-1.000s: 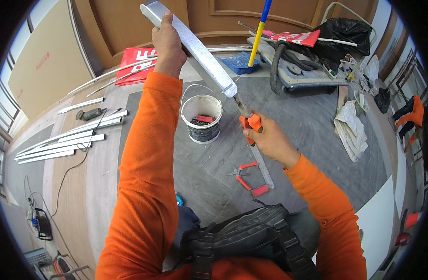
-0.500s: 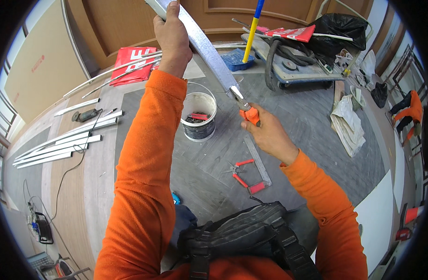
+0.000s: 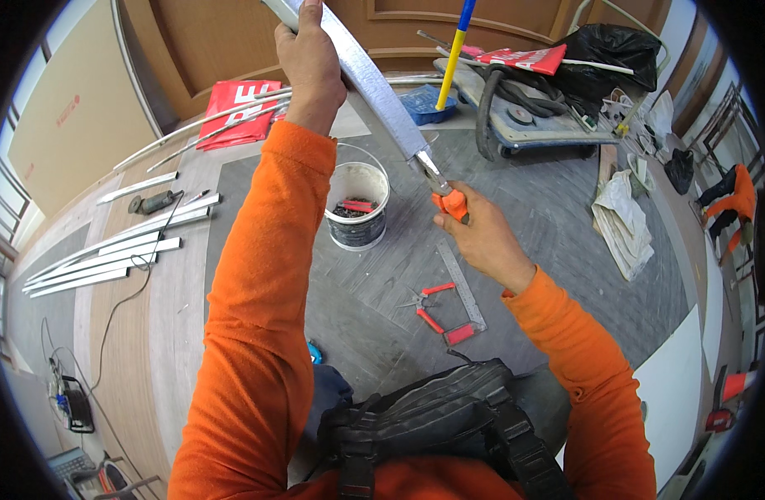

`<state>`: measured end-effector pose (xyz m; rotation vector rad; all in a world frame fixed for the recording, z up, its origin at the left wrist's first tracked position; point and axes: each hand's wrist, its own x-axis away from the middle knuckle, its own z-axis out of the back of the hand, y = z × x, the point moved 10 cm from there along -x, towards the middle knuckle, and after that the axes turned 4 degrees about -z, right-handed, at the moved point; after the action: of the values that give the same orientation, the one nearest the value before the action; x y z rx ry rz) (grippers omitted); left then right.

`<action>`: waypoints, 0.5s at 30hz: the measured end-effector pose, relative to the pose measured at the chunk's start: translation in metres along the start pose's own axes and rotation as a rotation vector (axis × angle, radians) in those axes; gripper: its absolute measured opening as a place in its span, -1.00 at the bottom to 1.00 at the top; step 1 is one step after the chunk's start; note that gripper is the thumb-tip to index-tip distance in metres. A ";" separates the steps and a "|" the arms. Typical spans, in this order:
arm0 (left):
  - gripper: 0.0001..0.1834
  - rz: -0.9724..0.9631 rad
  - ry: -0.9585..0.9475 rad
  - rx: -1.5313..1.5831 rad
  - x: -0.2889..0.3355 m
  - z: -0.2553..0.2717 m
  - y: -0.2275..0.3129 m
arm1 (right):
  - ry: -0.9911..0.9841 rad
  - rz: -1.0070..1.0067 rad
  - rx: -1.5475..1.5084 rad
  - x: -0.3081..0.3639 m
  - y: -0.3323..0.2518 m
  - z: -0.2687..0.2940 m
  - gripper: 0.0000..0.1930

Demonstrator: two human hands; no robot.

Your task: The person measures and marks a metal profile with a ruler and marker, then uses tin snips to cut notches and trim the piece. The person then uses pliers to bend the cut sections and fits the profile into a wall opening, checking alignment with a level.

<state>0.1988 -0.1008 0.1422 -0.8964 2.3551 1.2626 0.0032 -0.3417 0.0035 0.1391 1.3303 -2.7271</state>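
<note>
My left hand (image 3: 312, 79) is closed around a long silver metal channel (image 3: 376, 92), which slants down to the right across the view. In my right hand (image 3: 487, 246) is a pair of snips with orange grips (image 3: 453, 205); its metal jaws are at the channel's lower end, and how far they are apart cannot be made out. Below the channel, a white bucket (image 3: 357, 237) stands on the floor with dark bits and something red inside. Red-handled pliers (image 3: 425, 307) and a metal square with a red handle (image 3: 463, 287) lie on the floor nearer me.
Several white metal strips (image 3: 124, 258) and a corded grinder (image 3: 153, 202) lie on the left, with a cable reel (image 3: 76, 406) nearer. A loaded platform trolley (image 3: 537, 137), a blue tray (image 3: 428, 107) and a yellow-and-blue pole (image 3: 451, 71) are farther off. A person in orange (image 3: 730, 200) is at far right.
Both hands keep their hold on the channel and the snips. The channel's lower end and my right hand have shifted very slightly to the right.
</note>
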 end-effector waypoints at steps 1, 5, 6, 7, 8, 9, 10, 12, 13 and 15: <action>-0.58 0.003 0.001 -0.003 0.000 0.001 -0.001 | -0.001 0.002 0.014 0.000 0.000 0.000 -0.49; -0.58 0.015 0.002 -0.010 0.005 -0.005 0.002 | -0.001 -0.015 0.035 0.001 -0.002 0.000 -0.49; -0.58 0.016 0.001 -0.010 0.006 -0.007 0.003 | 0.002 -0.010 0.037 0.001 -0.001 0.000 -0.49; -0.58 0.009 -0.001 -0.014 0.007 -0.008 0.004 | 0.005 -0.005 0.038 0.000 0.000 0.000 -0.49; -0.59 0.003 -0.003 -0.018 0.007 -0.008 0.005 | 0.008 0.000 0.040 0.000 0.000 0.000 -0.49; -0.59 -0.005 -0.005 -0.022 0.007 -0.008 0.006 | 0.004 -0.007 0.041 -0.001 0.000 -0.001 -0.50; -0.59 -0.005 -0.013 -0.019 0.007 -0.009 0.007 | -0.001 -0.014 0.042 -0.001 0.000 -0.002 -0.51; -0.60 -0.005 -0.030 -0.015 0.009 -0.010 0.012 | 0.001 -0.010 0.058 -0.001 -0.001 -0.002 -0.53; -0.63 -0.076 -0.046 -0.055 0.010 -0.013 0.021 | 0.008 0.003 0.072 -0.002 -0.004 -0.001 -0.55; -0.70 -0.207 -0.083 -0.133 0.030 -0.033 0.044 | -0.001 -0.014 0.113 -0.002 0.000 -0.002 -0.58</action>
<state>0.1476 -0.1211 0.1724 -1.0758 2.0749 1.3550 0.0056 -0.3400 0.0032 0.1377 1.1817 -2.8137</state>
